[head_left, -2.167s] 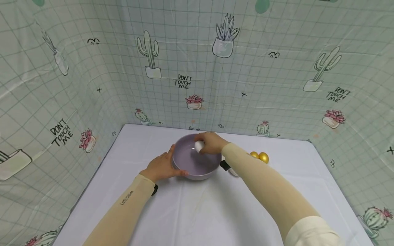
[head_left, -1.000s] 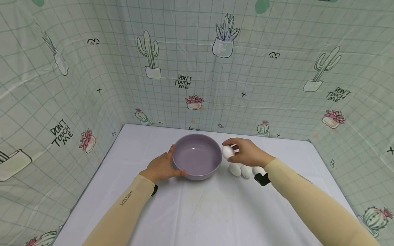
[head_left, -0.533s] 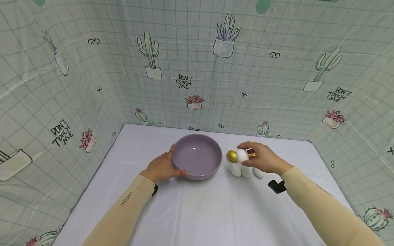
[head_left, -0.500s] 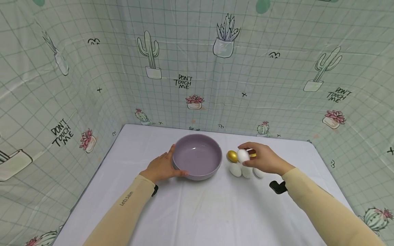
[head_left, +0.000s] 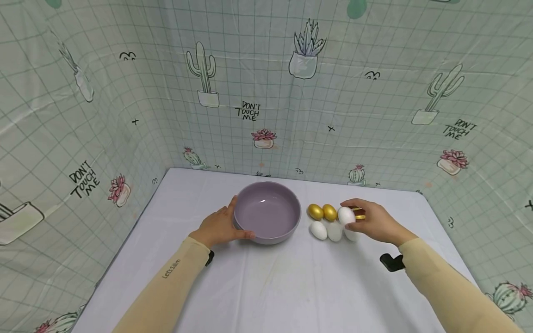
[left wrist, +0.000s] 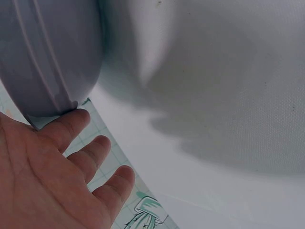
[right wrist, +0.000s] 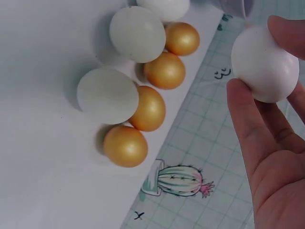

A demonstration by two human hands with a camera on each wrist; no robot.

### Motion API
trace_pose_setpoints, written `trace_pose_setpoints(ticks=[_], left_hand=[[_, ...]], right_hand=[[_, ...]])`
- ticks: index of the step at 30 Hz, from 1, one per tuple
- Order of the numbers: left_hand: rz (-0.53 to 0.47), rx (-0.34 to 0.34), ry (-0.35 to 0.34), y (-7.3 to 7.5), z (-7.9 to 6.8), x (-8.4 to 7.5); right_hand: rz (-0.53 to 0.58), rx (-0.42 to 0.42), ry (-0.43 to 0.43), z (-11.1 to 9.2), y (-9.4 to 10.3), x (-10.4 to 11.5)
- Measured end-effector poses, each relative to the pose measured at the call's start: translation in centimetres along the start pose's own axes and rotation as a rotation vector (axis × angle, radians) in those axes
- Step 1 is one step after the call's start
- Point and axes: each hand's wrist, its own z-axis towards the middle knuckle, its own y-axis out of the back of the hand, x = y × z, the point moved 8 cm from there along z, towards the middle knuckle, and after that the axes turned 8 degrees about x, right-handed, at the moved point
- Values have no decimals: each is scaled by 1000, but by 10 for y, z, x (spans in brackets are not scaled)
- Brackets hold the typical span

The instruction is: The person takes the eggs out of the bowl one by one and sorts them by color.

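Note:
My right hand [head_left: 374,223] pinches a white egg [head_left: 346,216] between thumb and fingertips, held above the right end of a group of eggs. In the right wrist view, the held egg [right wrist: 265,63] appears clear of the others. Below it lie white eggs [head_left: 319,230] in a front row, with gold eggs [head_left: 315,211] behind; some are partly hidden by the hand. On the left, my left hand [head_left: 218,225] rests against the side of a mauve bowl [head_left: 268,240], thumb along its front and fingers extended. Nothing lies inside the bowl.
A white-covered table [head_left: 266,296] carries everything. Patterned cloth [head_left: 266,83] with cactus prints hangs behind and on both sides, meeting the table's far edge. The eggs sit just right of the bowl.
The right hand has lifted the white egg out of the bowl and carried it rightward over the other eggs, uncovering two gold ones. The left hand has stayed at the bowl.

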Motion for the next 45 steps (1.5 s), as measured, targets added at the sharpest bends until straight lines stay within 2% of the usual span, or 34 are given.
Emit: trace_pose_setpoints(ticks=[6,14,23,31,45], left_hand=[[1,5,2,-1,0,1],[3,5,-1,-1,0,1],[1,1,-5,1,-1,-1],[6,3,-3,1,-1,-2],[2,12,7,1,-1,-2]], right_hand=[[24,-9,-8,-8,2,-13],[-24,-45,-36,-14,7,-38],[-32,-45,-139,-15,1,-67],[-58,-57,-165,-14,-4,-88],[-79,-30,-206,-14,-12,-101]])
